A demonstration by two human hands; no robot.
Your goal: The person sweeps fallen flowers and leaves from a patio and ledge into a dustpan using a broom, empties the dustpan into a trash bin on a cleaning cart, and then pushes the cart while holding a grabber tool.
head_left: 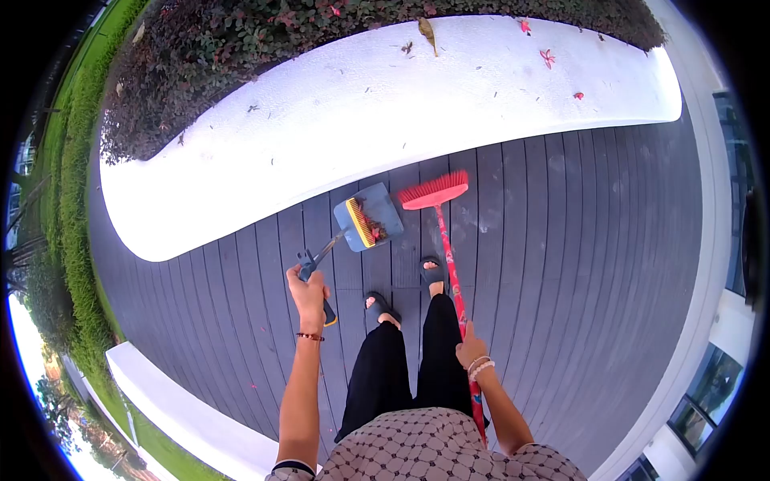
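Note:
My left hand (309, 293) is wrapped round the handle of a blue-grey dustpan (384, 201). The pan lies on the dark decking to the left of centre, with a yellow comb strip (360, 223) along its near side. Reddish and brown plant debris (376, 230) sits in the pan beside the comb. My right hand (472, 348) grips the long red patterned handle of a broom (454, 276). The broom's red bristle head (434, 192) is just right of the dustpan, apart from it, with the bristles pointing away from me and slightly blurred.
Beyond the tools curves a white bench-like ledge (321, 128) with fallen red flowers (548, 58) and a dry leaf (427, 36). Dark shrubs (216, 56) grow behind it. My sandalled feet (383, 308) stand on the decking (553, 264). Another white ledge (184, 401) is at the lower left.

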